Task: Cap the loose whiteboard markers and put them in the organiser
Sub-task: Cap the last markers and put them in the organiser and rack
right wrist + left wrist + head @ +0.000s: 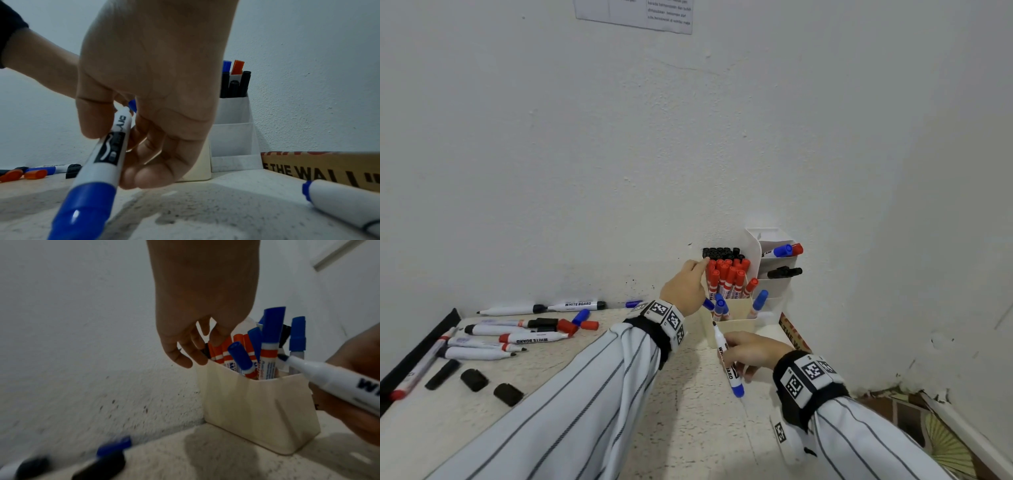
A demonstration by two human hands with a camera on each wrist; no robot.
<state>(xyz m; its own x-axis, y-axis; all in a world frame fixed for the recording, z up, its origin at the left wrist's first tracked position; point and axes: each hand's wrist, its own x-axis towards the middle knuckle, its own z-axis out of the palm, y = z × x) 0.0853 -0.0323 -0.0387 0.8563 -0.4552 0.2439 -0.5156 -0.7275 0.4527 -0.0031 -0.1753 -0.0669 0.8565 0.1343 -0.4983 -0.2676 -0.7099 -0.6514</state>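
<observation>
I see a speckled, matt, stone-like tabletop (688, 428) and a rough, pitted painted wall (619, 154). The organiser (257, 410) looks like smooth cream plastic. The marker (107, 155) in my right hand (156, 81) has a glossy plastic barrel; my sleeves (585, 394) are striped cloth.

My right-hand fingers (144, 142) pinch a white marker (726, 359), blue end down, bare tip up toward the organiser (732, 329). That cream box stands just beyond my fingertips, packed with upright red, blue and black capped markers. Loose markers and caps (510, 337) lie well left.
</observation>
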